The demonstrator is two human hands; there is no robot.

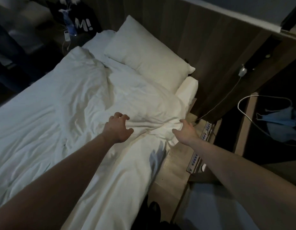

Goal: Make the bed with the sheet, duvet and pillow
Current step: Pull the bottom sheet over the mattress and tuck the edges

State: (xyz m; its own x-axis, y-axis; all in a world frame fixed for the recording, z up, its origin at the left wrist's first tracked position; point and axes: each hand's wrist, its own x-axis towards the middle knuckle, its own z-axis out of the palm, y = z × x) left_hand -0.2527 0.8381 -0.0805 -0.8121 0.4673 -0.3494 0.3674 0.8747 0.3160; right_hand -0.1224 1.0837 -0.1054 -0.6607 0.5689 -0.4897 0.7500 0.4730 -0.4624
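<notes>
A rumpled white duvet (64, 103) covers the bed (188, 88). A white pillow (149, 58) lies at its head against a wooden wall panel (210, 47). Left hand (118, 128) hovers, fingers curled and spread; right hand (185, 130) open beside bunched duvet edge. A white cable (222, 100) hangs nearby.

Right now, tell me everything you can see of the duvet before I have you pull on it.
The duvet is white, soft-looking fabric, spread over most of the bed but heavily creased. Its top end is bunched into a rumpled fold just below the pillow, overlapping the pillow's lower edge, and its near side hangs over the mattress edge. The left hand, fingers curled claw-like, reaches over the bunched part; the right hand, fingers spread, is at the fold's near edge. Neither plainly grips it yet.
</notes>
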